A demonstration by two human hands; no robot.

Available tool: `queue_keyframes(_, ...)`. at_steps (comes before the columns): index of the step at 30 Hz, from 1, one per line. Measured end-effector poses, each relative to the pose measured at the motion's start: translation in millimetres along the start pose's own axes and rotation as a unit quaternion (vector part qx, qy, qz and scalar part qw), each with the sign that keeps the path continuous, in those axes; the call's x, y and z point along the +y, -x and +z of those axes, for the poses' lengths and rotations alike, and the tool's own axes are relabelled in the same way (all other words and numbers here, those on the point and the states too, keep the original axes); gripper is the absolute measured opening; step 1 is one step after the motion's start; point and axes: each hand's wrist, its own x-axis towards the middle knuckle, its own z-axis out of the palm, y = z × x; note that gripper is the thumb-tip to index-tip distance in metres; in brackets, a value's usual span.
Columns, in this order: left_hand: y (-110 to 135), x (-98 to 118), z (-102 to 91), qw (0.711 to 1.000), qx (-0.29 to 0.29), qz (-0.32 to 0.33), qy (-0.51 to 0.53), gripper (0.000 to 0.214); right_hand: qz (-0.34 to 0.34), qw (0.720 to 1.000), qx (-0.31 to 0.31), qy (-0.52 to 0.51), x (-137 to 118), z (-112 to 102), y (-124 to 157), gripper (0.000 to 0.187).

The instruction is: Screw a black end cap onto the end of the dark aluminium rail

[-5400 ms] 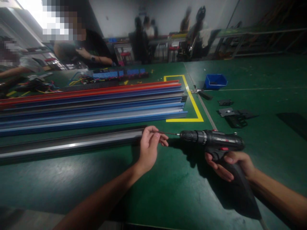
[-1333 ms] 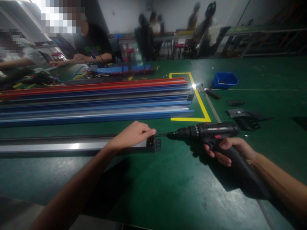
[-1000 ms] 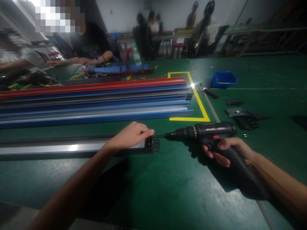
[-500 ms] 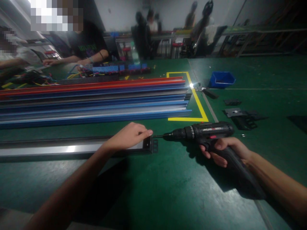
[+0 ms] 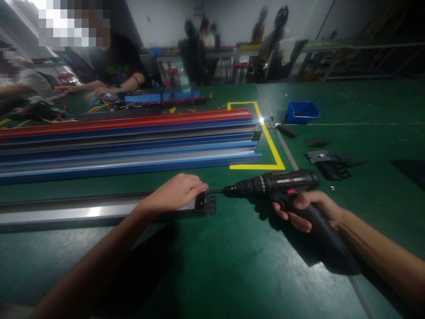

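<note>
A long black and silver rail (image 5: 83,212) lies across the green table (image 5: 232,266), ending in a black end bracket (image 5: 206,204). My left hand (image 5: 175,193) rests on the rail's right end, fingers curled down over it and pressing it flat. My right hand (image 5: 307,212) grips the handle of a black cordless drill (image 5: 282,185). The drill lies level and points left, its bit tip touching the end bracket just beyond my left fingertips.
A stack of long blue, grey and red rails (image 5: 133,141) lies behind. Yellow tape (image 5: 270,148) marks the table. A blue bin (image 5: 301,110) and black plates (image 5: 327,159) sit at the right. People sit at the far left among wires (image 5: 49,113).
Earlier my left hand pinched something small at the bit tip; it now presses the rail end. Over the last second the drill and hands hold almost still against the bracket.
</note>
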Motion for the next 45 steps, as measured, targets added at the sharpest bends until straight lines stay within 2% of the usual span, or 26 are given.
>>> queue_keyframes(5, -4, -4, -1.3, 1.000, 0.008, 0.011, -0.010, 0.047, -0.004, 0.999, -0.037, -0.007, -1, -7, -6, 0.039)
queue_keyframes(19, -16, -19, -1.1, 0.997, 0.045, 0.053, -0.034, 0.052, 0.033, 0.999, -0.034, -0.006, -28, -18, -22, 0.035)
queue_keyframes(24, -14, -16, -0.7, 0.997, 0.043, 0.045, -0.046, 0.051, 0.038, 0.998, -0.053, -0.005, -32, -21, -23, 0.036)
queue_keyframes(32, -12, -10, -2.2, 0.999, 0.023, 0.014, -0.039, 0.051, 0.052, 0.998, -0.045, -0.016, -29, -25, -21, 0.036)
queue_keyframes(40, -12, -8, -3.0, 0.999, 0.014, -0.002, -0.046, 0.051, 0.031, 0.993, -0.102, -0.047, -24, -33, -25, 0.042)
queue_keyframes(45, -11, -7, -3.7, 0.998, 0.006, -0.001, -0.056, 0.051, 0.041, 0.993, -0.098, -0.046, -23, -34, -24, 0.040)
